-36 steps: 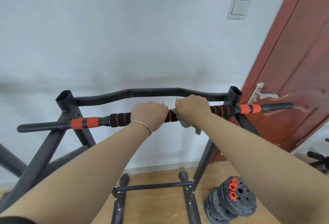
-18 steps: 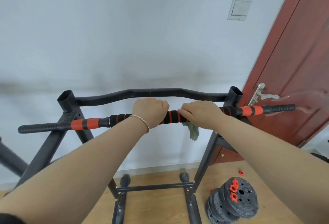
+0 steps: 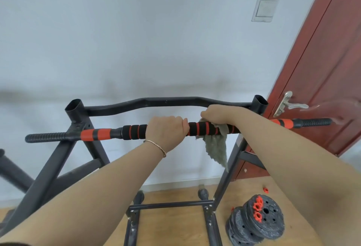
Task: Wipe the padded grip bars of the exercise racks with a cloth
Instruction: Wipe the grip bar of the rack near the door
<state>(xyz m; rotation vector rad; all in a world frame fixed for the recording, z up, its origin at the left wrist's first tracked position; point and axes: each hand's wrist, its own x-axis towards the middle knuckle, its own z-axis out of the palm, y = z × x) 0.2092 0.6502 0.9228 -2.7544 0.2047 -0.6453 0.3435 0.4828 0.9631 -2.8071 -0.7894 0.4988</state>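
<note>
- Left hand [image 3: 166, 130]: it is clenched over the padded grip bar [image 3: 203, 128] near mid-span, knuckles up. Use it only to steady the rack [image 3: 48, 167].
- Right hand [image 3: 218, 114]: it grasps the cloth [image 3: 215, 146] against the same bar, just to the right of the left hand. A short run of black-and-orange foam is bare between them. The fingers curl over the top of the bar. Whether the thumb closes underneath cannot be told.
- Cloth position: it is draped over the bar beneath the right hand, and most of it hangs free below as a loose tail. On this evidence only a small area is doing the wiping.
- Gather the tail and wrap it round the bar, so the underside of the foam is wiped as well as the top.
- Stroke along the bar toward the right upright [image 3: 258, 105], and rotate your wrist at each ring. The grooves between rings probably hold the most grime.
- Squeeze moderately. The foam will likely compress and drag, and too much force may bunch the cloth or twist the sleeve.
- The foam under your left hand cannot be reached. Shift that hand onto a cleaned section before you wipe there.
- Hazards: the ribbed right end of the bar lies near the door handle [image 3: 289, 105], and weight plates [image 3: 256, 224] sit on the floor below your right arm. Mind your knuckles and your footing.
</note>
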